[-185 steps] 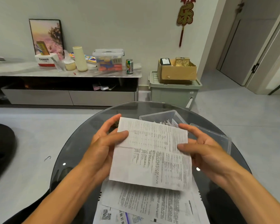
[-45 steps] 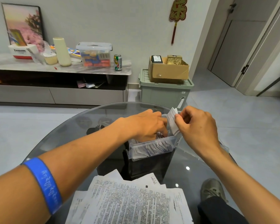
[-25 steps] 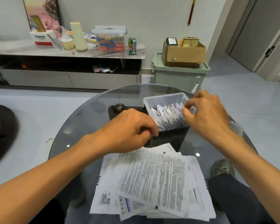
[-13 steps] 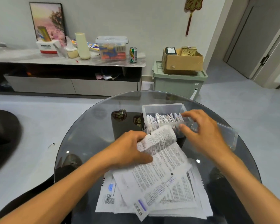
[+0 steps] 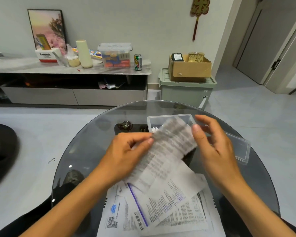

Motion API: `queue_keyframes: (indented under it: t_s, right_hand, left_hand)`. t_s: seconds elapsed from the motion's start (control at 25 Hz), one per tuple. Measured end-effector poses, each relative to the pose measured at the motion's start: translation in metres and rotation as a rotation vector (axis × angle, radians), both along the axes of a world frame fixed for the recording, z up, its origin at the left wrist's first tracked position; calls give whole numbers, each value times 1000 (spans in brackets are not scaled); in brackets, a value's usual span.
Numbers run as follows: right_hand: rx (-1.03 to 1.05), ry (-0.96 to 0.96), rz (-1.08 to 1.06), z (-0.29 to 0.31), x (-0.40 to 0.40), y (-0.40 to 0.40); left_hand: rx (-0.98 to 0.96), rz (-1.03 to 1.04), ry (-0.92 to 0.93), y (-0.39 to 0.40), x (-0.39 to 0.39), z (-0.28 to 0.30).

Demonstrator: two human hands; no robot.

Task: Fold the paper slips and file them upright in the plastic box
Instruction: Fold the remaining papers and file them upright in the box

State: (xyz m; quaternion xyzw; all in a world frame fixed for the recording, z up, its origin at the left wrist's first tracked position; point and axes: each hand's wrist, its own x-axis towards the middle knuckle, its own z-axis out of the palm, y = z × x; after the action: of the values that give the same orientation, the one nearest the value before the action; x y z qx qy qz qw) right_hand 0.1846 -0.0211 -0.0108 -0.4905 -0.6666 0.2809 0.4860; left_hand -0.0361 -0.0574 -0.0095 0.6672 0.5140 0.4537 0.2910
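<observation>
Fingers: left hand [image 5: 126,151] pinches paper slip [image 5: 167,151] edge; right hand [image 5: 212,144] spread, thumb touching opposite edge.
Slip: lifted, blurred, above pile [image 5: 169,211], before plastic box [image 5: 169,118] on table [image 5: 85,144].
Handling: likely light, limp; grip opposite edges.

"Panasonic" is being read on the white box [image 5: 45,55] on the far sideboard [image 5: 70,69]. Purple Chinese characters are being shown along the edge of one printed sheet [image 5: 138,219] on the worktop [image 5: 85,147]; a QR code is being carried by the neighbouring sheet [image 5: 112,222]. Remaining print is being recorded as illegible.
</observation>
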Motion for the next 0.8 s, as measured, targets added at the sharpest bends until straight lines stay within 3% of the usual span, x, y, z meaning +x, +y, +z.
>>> queue_keyframes:
  t_s: [0.08,0.16,0.28,0.44,0.48,0.52,0.68,0.8]
  right_hand:
    - [-196,280,158,4,-1,-1]
    - [-396,385,334,7,-4,-3]
    - [-529,358,378,7,-12,-7]
    - [-745,638,435,9,-7,-2]
    - [-762,624,449,10,-7,-3]
    - [-748,574,450,7,-6,-2]
    - [-699,526,337,2,-7,-2]
    - [-684,561,299,4,-9,-5]
  left_hand:
    - [-171,65,-428,2,0,8]
    - [-286,78,-677,2,2,11]
    - [-278,122,-659,1,5,11]
    - [-265,218,-558,2,5,7]
    - [-270,236,-529,1,6,7]
    - [-282,226,-550,1,7,8]
    - [-353,-58,-915,1,6,14]
    - [-353,-25,-793,2,6,6]
